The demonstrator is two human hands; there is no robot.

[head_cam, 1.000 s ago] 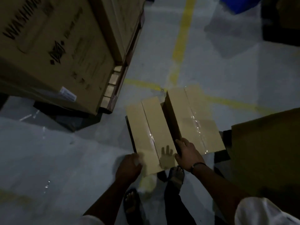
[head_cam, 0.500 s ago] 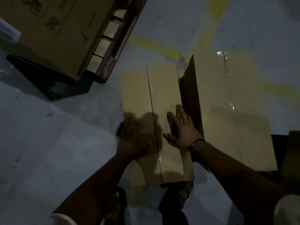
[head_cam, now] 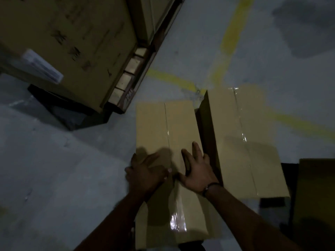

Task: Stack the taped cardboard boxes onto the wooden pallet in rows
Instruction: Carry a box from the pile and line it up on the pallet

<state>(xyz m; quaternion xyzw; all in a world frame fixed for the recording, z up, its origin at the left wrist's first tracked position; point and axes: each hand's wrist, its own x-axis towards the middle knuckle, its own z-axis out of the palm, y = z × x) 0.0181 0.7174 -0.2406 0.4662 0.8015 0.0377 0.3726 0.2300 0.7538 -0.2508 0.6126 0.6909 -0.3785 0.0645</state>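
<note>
Two plain taped cardboard boxes stand side by side on the grey floor. The nearer, lower box (head_cam: 163,127) has clear tape along its top seam. My left hand (head_cam: 145,173) lies flat on its top near the left edge, fingers spread. My right hand (head_cam: 196,171) lies flat on the same top by the right edge, against the taller box (head_cam: 241,142). Neither hand grips anything. A wooden pallet (head_cam: 126,82) at the upper left carries large printed cartons (head_cam: 72,42).
Yellow floor lines (head_cam: 230,33) cross the floor behind the boxes. Another brown carton (head_cam: 315,196) sits at the right edge. A dark object (head_cam: 68,113) lies under the loaded pallet's corner. Open floor spreads to the left.
My view has dropped closer to the boxes. Both hands slid from the near box's front end onto its top, where they now rest flat.
</note>
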